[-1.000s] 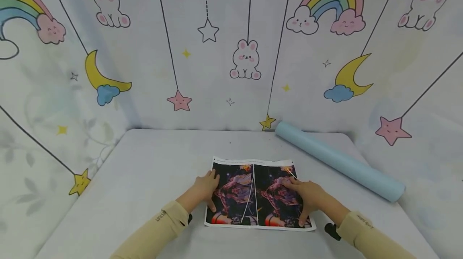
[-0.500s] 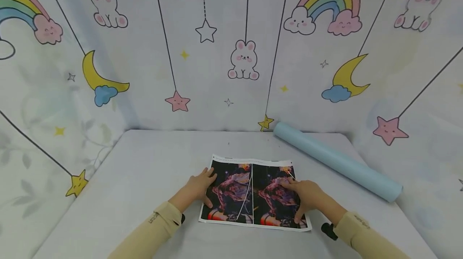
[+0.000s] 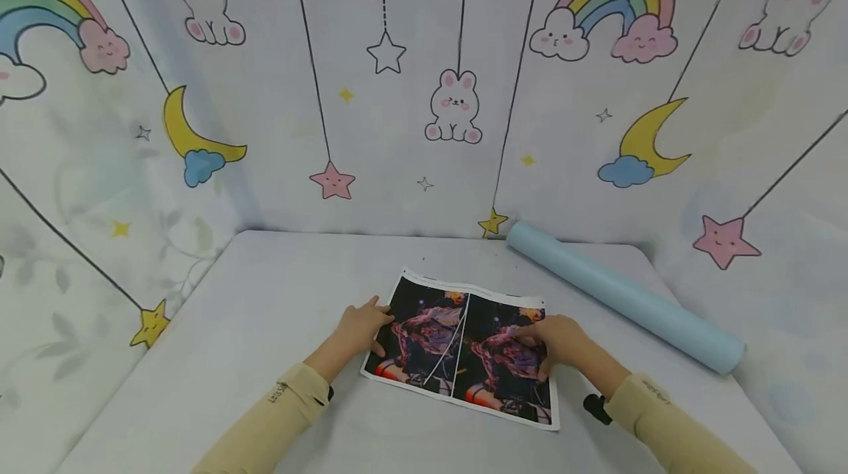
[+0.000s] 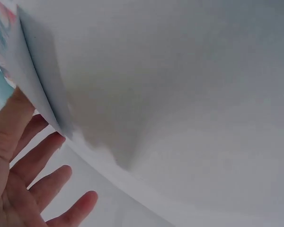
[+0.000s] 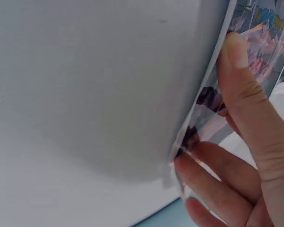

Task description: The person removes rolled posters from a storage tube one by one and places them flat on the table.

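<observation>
A glossy printed sheet (image 3: pixel 430 341) with a white border lies aslant at the front middle of the table in the head view. Two near-identical dark pictures with pink and purple figures fill its halves. My left hand (image 3: pixel 358 327) pinches its left edge with thumb and forefinger; in the left wrist view the other fingers of this hand (image 4: pixel 19 189) spread loosely outside the edge. At the right side, my right hand (image 3: pixel 563 341) holds the sheet. The right wrist view shows that thumb on the printed face (image 5: pixel 262 47) and curled fingers (image 5: pixel 217 184) at the edge.
A light blue roll (image 3: pixel 623 297) lies diagonally at the table's right rear. The white table (image 3: pixel 265 297) meets a patterned wall cloth (image 3: pixel 278 187) behind and at both sides. Black devices (image 3: pixel 598 409) show at the wrists.
The sheet has turned clockwise, its left side moving away and its right side coming nearer. The left hand has shifted slightly left and away; the right hand stays at the right edge.
</observation>
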A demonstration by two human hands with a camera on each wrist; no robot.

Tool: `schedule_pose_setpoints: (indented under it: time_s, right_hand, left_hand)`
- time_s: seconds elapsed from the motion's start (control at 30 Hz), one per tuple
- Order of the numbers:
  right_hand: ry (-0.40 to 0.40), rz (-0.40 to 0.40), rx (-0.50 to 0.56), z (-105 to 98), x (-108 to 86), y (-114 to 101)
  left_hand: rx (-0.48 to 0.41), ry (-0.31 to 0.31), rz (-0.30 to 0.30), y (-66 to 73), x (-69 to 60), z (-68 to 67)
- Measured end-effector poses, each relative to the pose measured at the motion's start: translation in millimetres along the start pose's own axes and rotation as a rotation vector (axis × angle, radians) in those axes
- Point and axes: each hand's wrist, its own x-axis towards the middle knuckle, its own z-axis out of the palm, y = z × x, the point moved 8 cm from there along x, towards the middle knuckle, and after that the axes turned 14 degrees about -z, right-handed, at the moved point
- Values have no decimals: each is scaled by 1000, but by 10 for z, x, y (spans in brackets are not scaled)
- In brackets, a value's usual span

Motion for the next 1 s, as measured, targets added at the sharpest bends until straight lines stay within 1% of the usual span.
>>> schedule_pose_setpoints:
  time_s: [0.1, 0.13, 0.2, 0.3, 0.4, 0.47, 0.53, 0.67, 0.73, 0.8, 0.9, 1.0]
  right_hand:
    - [11, -7, -71, -20, 30, -13]
    - [19, -11, -86, -28, 36, -17]
    - [30, -32, -92, -37, 44, -36]
    - [16, -74, -72, -6, 51, -63]
    - [2, -117, -85, 21, 90, -85]
    - [-11, -130, -98, 31, 132, -89]
    - [-31, -136, -65, 47, 179, -82]
    - [-86, -97, 80, 86, 213, -26]
    - [-89, -73, 144, 95, 194, 0]
    - [-77, -56, 185, 110, 163, 21]
    - [-51, -49, 203, 122, 124, 2]
    - [-30, -52, 165, 132, 115, -32]
  left_hand:
    - [-17, 82, 51, 37, -23, -64]
    - [-24, 109, 70, 54, -35, -85]
    - [-30, 145, 95, 77, -57, -108]
    - [-33, 158, 103, 82, -63, -105]
    - [-39, 150, 81, 60, -47, -97]
    - [-39, 151, 66, 52, -39, -99]
    - [-44, 155, 60, 65, -46, -121]
    - [-41, 183, 75, 152, -87, -179]
    - [-35, 204, 81, 204, -101, -194]
    - [-26, 228, 89, 248, -111, -206]
    - [-32, 237, 101, 284, -107, -197]
    - [-88, 236, 117, 295, -107, -212]
